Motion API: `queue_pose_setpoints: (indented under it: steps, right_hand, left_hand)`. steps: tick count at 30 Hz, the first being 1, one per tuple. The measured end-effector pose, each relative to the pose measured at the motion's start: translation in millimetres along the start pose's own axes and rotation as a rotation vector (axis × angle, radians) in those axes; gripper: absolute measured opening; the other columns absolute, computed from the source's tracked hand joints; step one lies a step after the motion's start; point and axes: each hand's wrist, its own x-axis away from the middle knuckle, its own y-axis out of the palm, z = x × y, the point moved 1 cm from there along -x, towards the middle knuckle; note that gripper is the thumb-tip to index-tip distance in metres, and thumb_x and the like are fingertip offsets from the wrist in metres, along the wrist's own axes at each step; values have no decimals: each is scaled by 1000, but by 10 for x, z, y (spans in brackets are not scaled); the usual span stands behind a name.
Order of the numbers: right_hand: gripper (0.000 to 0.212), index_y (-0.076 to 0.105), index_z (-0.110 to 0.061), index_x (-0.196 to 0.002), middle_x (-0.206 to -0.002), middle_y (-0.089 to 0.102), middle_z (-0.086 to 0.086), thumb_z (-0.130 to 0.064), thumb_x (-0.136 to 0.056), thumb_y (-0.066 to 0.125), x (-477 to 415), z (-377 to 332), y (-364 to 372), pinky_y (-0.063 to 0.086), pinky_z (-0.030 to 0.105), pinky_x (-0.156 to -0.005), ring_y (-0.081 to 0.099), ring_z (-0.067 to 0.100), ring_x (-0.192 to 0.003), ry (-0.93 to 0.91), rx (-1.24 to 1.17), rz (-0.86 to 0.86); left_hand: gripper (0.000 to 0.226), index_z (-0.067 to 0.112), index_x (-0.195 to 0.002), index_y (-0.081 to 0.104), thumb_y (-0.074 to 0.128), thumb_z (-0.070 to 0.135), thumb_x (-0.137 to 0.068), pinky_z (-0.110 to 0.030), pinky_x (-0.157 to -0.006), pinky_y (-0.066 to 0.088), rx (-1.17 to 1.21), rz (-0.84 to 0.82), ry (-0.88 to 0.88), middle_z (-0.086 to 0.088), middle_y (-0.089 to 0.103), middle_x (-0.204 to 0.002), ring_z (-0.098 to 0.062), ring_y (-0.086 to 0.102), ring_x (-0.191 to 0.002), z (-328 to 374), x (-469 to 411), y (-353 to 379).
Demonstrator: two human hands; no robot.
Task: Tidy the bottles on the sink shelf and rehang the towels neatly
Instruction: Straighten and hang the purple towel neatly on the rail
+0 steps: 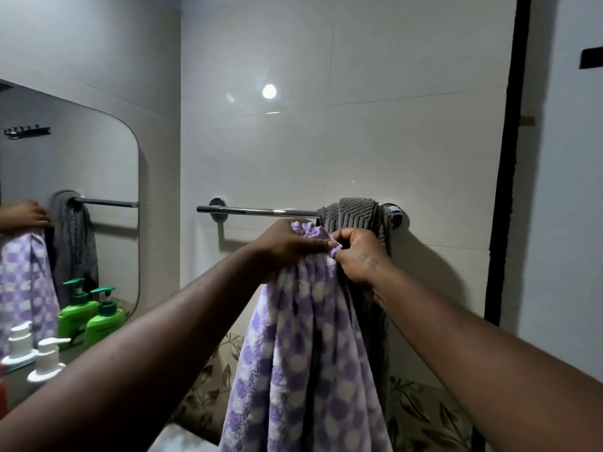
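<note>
The left hand [287,246] has its grip closed over the bunched top of the purple checked towel [310,353], just below the rail [257,211], and the right hand [359,257] pinches a fold beside it. A grey towel [355,212] hangs bunched at the rail's right end; pump bottles [104,324] stand by the mirror [81,158].

I get one wide-angle view, from the person's head. It faces forward, about level, square onto the tiled wall, with the towel rail [261,211] near mid-frame. It sits close. Both forearms run in from the bottom corners, and the left hand [287,246] and right hand [359,256] grip the checked towel [310,337] at centre, just under the rail. At the left edge I see the mirror [81,177] at a slant, with the pump bottles [104,316] low beside it. The dark door frame [509,158] bounds the right.
</note>
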Motion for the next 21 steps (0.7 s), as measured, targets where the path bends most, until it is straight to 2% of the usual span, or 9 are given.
queue_pose_setpoints:
  steps: [2, 4, 6, 9, 11, 13, 15, 18, 21]
  right_hand:
    - [28, 63, -21, -66, -67, 62, -7, 0, -80, 75, -33, 15, 22, 43, 20, -53, 51, 8, -60, 0, -5, 79]
    - [26, 62, -21, -65, -66, 63, -8, -7, -77, 80, -27, 51, 39, 43, 25, -59, 53, 10, -62, -21, 25, 138]
    - [25, 60, -21, -69, -68, 63, -7, -14, -78, 83, -26, 98, 55, 44, 28, -63, 53, 11, -63, -39, 9, 150]
    - [22, 61, -21, -77, -75, 66, 1, -19, -81, 82, 5, 147, 54, 49, 33, -69, 58, 17, -70, 5, -66, 23]
    - [19, 64, -19, -75, -75, 68, 3, -23, -83, 80, 52, 205, 37, 51, 38, -70, 58, 18, -74, 36, -73, -92]
    - [21, 65, -18, -70, -69, 67, -1, -26, -84, 79, 92, 237, 6, 48, 34, -68, 57, 15, -70, 28, -73, -86]
    - [21, 66, -19, -68, -69, 66, -2, -19, -85, 78, 77, 200, -21, 48, 32, -68, 57, 16, -71, 1, -108, 26]
    - [19, 70, -22, -68, -72, 70, -5, -13, -81, 81, -9, 53, -31, 54, 33, -72, 62, 14, -71, -26, -142, 132]
    - [22, 69, -23, -66, -65, 69, -10, -11, -78, 83, -39, -18, -35, 53, 26, -66, 61, 4, -61, -101, -72, 102]
  left_hand:
    - [24, -16, -94, 66, 79, 1, -83, -34, -75, 50, -5, 33, 25, -19, 63, -86, -22, 60, -80, 37, -10, 15]
    - [13, -5, -87, 64, 74, -2, -79, -34, -70, 44, -29, 76, 33, -15, 54, -80, -21, 52, -77, 85, 7, 2]
    - [13, 5, -83, 60, 70, 1, -76, -35, -70, 39, -65, 139, 48, -12, 50, -76, -20, 48, -76, 118, 4, -16]
    - [16, 10, -82, 58, 67, 13, -69, -33, -69, 36, -115, 233, 107, -10, 47, -76, -18, 46, -75, 156, -12, -39]
    - [16, 9, -84, 59, 70, 11, -72, -34, -72, 38, -62, 288, 135, -11, 49, -79, -20, 50, -79, 135, -49, -113]
    - [18, 9, -84, 60, 77, 5, -79, -33, -71, 41, -38, 299, 145, -11, 53, -78, -19, 52, -78, 109, -67, -186]
    - [24, 8, -83, 59, 82, 11, -82, -32, -68, 40, -66, 190, 125, -9, 53, -76, -17, 49, -74, 87, -55, -192]
    - [39, -4, -84, 57, 84, 24, -84, -31, -66, 37, -160, -137, 73, -10, 48, -81, -19, 44, -79, 98, -23, -86]
    - [21, 7, -81, 66, 86, 16, -82, -26, -65, 42, -325, -119, 34, -2, 57, -75, -11, 51, -73, 159, -23, -112]
